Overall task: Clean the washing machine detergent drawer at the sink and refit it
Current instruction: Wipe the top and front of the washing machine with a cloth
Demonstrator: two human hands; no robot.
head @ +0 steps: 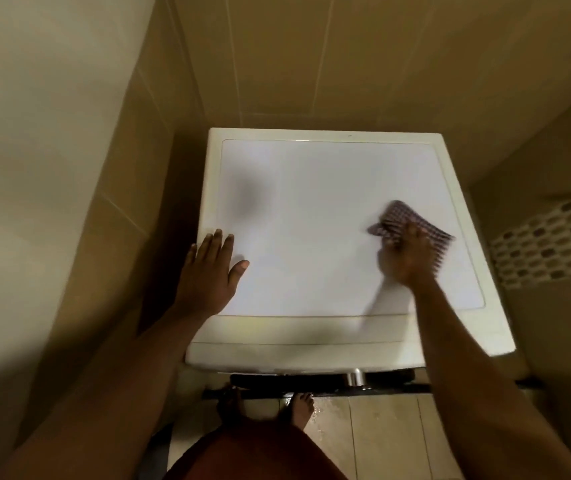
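Note:
I look straight down on the white top of the washing machine (pixel 312 216). My left hand (pixel 209 275) lies flat on its left edge with fingers straight. My right hand (pixel 407 256) is blurred and presses a checked purple cloth (pixel 402 216) against the right side of the top. Whether its fingers curl round the cloth is unclear through the blur. The detergent drawer is not in view; the machine's front face is hidden below its top edge.
Tan tiled walls close in behind and to the left of the machine. A mosaic tile strip (pixel 551 237) runs along the wall on the right. My bare feet (pixel 299 410) stand on wet floor tiles in front of the machine.

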